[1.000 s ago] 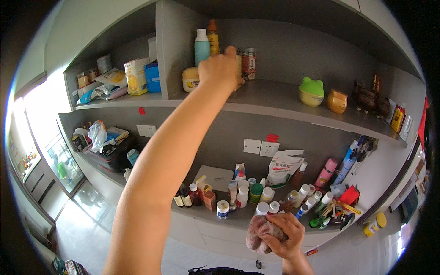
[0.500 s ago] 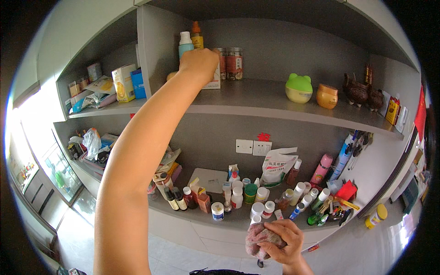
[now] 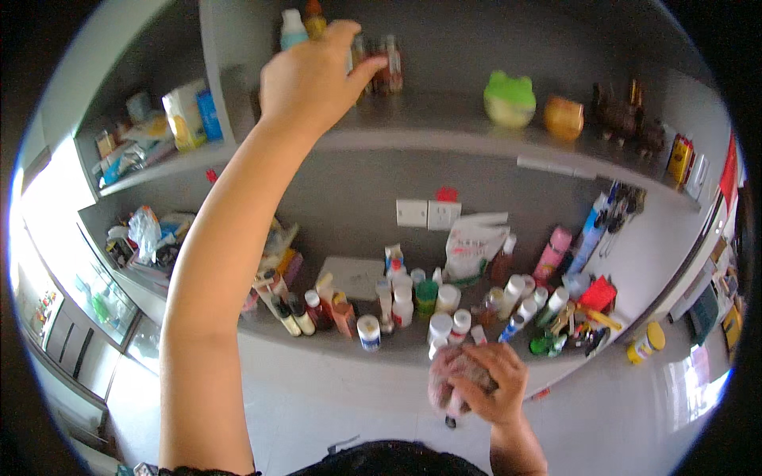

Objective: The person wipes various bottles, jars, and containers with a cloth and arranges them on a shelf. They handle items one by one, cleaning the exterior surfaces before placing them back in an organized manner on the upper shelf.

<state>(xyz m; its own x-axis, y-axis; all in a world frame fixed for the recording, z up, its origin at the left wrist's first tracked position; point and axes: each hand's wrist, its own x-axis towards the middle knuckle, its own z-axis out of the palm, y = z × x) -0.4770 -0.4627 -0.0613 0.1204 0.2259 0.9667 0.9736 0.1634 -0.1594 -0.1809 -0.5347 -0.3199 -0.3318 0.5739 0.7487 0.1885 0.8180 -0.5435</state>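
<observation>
My left hand (image 3: 313, 79) is raised to the upper shelf (image 3: 444, 119), its thumb and forefinger spread apart with nothing seen gripped between them. Behind it stand a light blue bottle with a white cap (image 3: 293, 32), an orange-topped bottle (image 3: 315, 22) and some jars with reddish labels (image 3: 389, 67); the hand covers part of this group. Low in front of the lower counter, my right hand (image 3: 498, 385) is closed round a crumpled pinkish-grey cloth (image 3: 451, 381). Close beyond the cloth stand small white bottles (image 3: 440, 326).
A green frog-shaped container (image 3: 509, 99) and an amber jar (image 3: 563, 117) stand farther right on the upper shelf, near dark ornaments (image 3: 623, 115). Several bottles, a white pouch (image 3: 474, 247) and a pink flask (image 3: 553, 252) crowd the counter. A yellow tub (image 3: 646, 343) stands on the floor.
The left hand's fingers have spread, and the hand has shifted left in the picture. The view has tilted, so the shelves sit higher. The right hand still holds the cloth.
</observation>
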